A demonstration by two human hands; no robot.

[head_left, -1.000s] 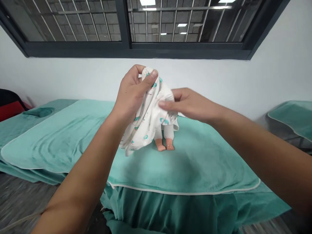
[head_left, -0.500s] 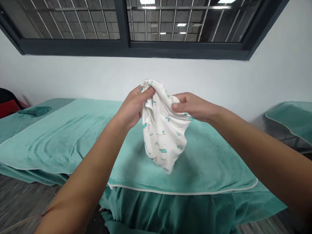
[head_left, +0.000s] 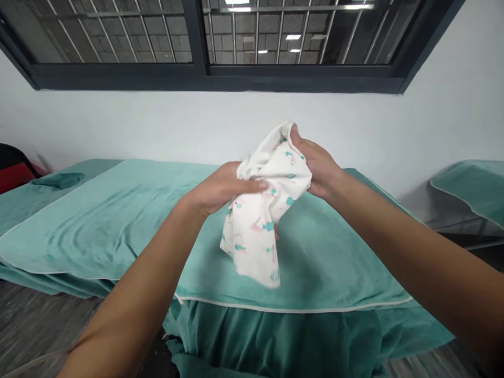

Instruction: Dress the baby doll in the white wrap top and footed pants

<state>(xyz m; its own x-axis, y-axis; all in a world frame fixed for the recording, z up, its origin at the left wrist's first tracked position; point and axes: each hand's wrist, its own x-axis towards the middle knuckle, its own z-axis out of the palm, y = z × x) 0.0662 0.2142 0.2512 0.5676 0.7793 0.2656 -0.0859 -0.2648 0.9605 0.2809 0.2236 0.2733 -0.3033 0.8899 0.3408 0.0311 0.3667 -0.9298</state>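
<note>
Between my hands hangs a small soft white garment (head_left: pixel 255 241) printed with teal and pink figures; its exact kind is hard to tell while it is bunched. My left hand (head_left: pixel 232 186) is closed on its left side, the thumb lying across the front and the other fingers mostly behind the fabric. A fingertip shows past the cloth's lower right edge. On the upper right, my right hand (head_left: pixel 317 165) grips the raised edge with the thumb at the top and the fingers behind. The lower end dangles above a teal-covered bed (head_left: pixel 334 262).
The bed's teal cover has white piping and drapes over the front. Behind it stands a white wall (head_left: pixel 157 126) below a dark-framed window (head_left: pixel 118 76) with metal bars. A red and black item (head_left: pixel 13 170) lies at far left. Another teal cover (head_left: pixel 472 184) is at right.
My right hand has risen, lifting the garment's right edge. My left hand has moved lower and slightly right on the cloth. The garment has turned, and its hanging part has shifted.
</note>
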